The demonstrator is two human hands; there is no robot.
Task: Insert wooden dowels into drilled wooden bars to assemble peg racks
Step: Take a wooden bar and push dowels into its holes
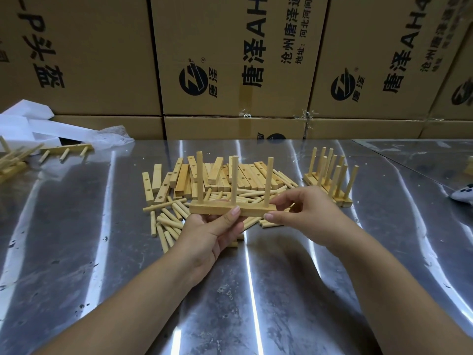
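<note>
Taped boxes (pixel 230 60) wall off the back; what they hold cannot be seen. The steel table (pixel 76 252) carries everything loose, with no tray or bin in sight. A heap of drilled bars (pixel 245 178) lies at centre, with spare dowels (pixel 169 221) strewn in front of it. Done racks (pixel 330 180) stand pegs-up to the right.

Held above the dowels is the rack (pixel 217 209), its bar level and its three pegs (pixel 233 180) upright, no empty hole showing. The left hand (pixel 210 234) grips the bar's middle from below, thumb on the front face. The right hand (pixel 302 208) pinches the right end by the last peg, thumb in front and fingers behind.

The rack looks light, stiff and dry, not slippery. The bar is the place to hold: the pegs probably sit by friction alone and could tilt or pull out if it were lifted by them. This one looks finished and ready to join the done racks.
</note>
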